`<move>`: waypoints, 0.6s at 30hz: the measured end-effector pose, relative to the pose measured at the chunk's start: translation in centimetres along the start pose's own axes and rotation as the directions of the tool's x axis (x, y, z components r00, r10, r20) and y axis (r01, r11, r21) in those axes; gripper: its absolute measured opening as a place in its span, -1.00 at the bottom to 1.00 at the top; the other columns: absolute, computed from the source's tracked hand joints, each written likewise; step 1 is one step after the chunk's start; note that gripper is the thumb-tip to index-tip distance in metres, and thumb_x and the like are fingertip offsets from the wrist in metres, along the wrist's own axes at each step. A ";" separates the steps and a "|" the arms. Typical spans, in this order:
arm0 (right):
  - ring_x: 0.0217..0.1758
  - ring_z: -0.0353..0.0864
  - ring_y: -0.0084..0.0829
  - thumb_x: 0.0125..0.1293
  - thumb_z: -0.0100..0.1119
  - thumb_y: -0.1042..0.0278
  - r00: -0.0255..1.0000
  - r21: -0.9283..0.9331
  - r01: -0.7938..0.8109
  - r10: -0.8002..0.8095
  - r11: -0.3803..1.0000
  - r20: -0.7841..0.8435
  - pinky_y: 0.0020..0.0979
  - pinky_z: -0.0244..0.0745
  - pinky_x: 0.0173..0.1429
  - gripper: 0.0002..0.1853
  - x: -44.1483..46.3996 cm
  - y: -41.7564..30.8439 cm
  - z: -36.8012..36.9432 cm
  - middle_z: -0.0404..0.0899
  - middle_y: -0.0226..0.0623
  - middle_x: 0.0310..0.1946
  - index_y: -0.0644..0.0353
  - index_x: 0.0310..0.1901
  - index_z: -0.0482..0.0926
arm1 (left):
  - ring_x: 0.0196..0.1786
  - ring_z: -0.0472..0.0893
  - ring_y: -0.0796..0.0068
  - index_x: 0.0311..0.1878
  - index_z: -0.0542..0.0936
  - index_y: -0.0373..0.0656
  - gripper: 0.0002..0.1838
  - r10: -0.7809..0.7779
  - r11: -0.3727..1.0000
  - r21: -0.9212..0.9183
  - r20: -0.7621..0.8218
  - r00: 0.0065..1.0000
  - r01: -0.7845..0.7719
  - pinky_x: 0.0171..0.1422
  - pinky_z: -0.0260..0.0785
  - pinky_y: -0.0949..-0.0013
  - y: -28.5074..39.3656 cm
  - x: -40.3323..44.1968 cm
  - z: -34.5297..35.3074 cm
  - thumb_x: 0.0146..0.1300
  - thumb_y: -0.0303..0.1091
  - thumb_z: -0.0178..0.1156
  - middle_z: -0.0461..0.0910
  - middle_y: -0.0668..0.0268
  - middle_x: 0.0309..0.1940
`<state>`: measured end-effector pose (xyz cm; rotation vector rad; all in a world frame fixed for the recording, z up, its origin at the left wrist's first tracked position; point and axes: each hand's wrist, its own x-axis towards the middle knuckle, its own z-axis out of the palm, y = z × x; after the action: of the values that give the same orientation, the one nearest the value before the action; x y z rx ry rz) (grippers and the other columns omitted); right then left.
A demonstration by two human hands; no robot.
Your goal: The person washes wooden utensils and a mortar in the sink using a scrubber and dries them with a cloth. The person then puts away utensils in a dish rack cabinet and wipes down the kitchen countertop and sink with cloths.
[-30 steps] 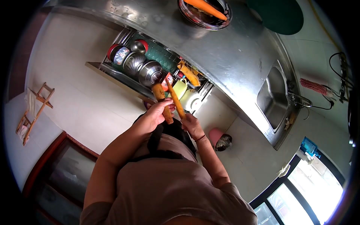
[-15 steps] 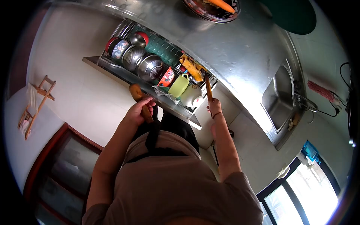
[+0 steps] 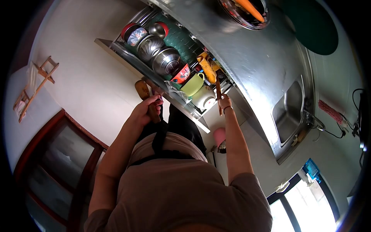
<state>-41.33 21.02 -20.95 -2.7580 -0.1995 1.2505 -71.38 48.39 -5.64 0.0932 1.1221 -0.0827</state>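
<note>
My left hand is closed around a brown wooden utensil with a thick rounded end, in front of the open drawer. My right hand grips a long, thin brown stick at the drawer's right end, beside a yellow packet. In the drawer are steel bowls, a red patterned bowl, a yellow-green cup and a pale bowl. The far tip of the stick lies among items by the packet.
The steel counter runs above the drawer, with a bowl holding an orange item and a sink at the right. A wooden rack stands at the left. A pink bin is on the floor.
The stick in my right hand has moved from beside the wooden utensil over to the drawer's right end. My left hand has drawn left with the utensil. The camera view has shifted.
</note>
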 end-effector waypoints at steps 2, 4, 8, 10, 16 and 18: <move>-0.04 0.56 -0.11 0.12 0.08 0.25 0.998 -0.070 0.061 -0.060 0.996 0.022 -0.23 0.44 0.03 -0.63 0.8 0.6 0.4 0.57 -0.06 -0.10 0.07 0.01 0.50 | -0.43 0.48 0.54 -0.06 0.48 -0.07 -0.71 0.004 1.000 -0.020 0.001 1.000 -0.004 -0.33 0.40 0.43 -0.2 -0.2 -0.3 0.17 -0.24 0.21 0.53 0.29 -0.27; 0.01 0.53 -0.07 0.13 0.06 0.23 0.992 -0.125 0.113 -0.104 0.986 0.075 -0.19 0.43 0.06 -0.67 0.8 0.2 0.1 0.54 -0.04 -0.06 0.05 -0.05 0.55 | -0.43 0.48 0.54 -0.06 0.48 -0.07 -0.71 0.007 0.999 -0.041 0.003 1.000 -0.006 -0.33 0.39 0.43 -0.5 -0.2 -0.7 0.17 -0.24 0.21 0.53 0.29 -0.27; -0.12 0.59 -0.11 0.09 0.06 0.32 0.993 -0.183 0.112 -0.116 0.977 -0.007 -0.23 0.47 -0.01 -0.78 -0.4 -3.0 -1.2 0.62 -0.09 -0.25 0.07 -0.23 0.62 | -0.43 0.48 0.54 -0.06 0.48 -0.08 -0.72 0.017 0.997 -0.080 0.006 1.000 -0.016 -0.34 0.38 0.43 -0.8 0.0 -1.6 0.18 -0.25 0.20 0.53 0.28 -0.26; -0.15 0.59 -0.09 0.09 0.06 0.29 0.977 -0.154 0.122 -0.146 0.980 -0.154 -0.22 0.48 -0.05 -0.81 -0.8 -4.9 -1.8 0.62 -0.10 -0.30 0.04 -0.30 0.65 | -0.43 0.48 0.54 -0.07 0.48 -0.08 -0.72 0.021 0.994 -0.105 0.000 1.000 -0.021 -0.34 0.38 0.43 -0.9 0.0 -1.7 0.18 -0.25 0.20 0.53 0.28 -0.26; -0.11 0.56 -0.09 0.08 0.05 0.34 0.872 -0.262 0.396 -0.449 0.880 -0.193 -0.20 0.44 0.01 -0.79 2.7 -8.4 -0.4 0.60 -0.10 -0.23 0.02 -0.30 0.67 | -0.42 0.48 0.53 -0.09 0.51 -0.08 -0.74 0.043 0.989 -0.144 0.053 0.998 -0.035 -0.33 0.38 0.41 -0.6 -0.5 -0.9 0.17 -0.26 0.22 0.55 0.28 -0.27; 0.39 0.06 -0.16 0.11 0.00 0.43 0.901 -0.325 0.417 -0.433 0.849 0.024 -0.27 0.13 0.37 -0.71 2.9 -10.4 -0.4 0.06 -0.29 0.36 0.05 -0.14 0.63 | -0.41 0.48 0.53 -0.09 0.52 -0.08 -0.74 0.052 0.990 -0.131 0.052 0.997 -0.045 -0.32 0.38 0.41 -0.6 -0.8 -0.3 0.17 -0.26 0.22 0.55 0.28 -0.27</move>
<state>-39.93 31.71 -21.21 -2.7622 -1.0379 1.1029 -72.07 47.83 -5.05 0.0021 1.0669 0.0315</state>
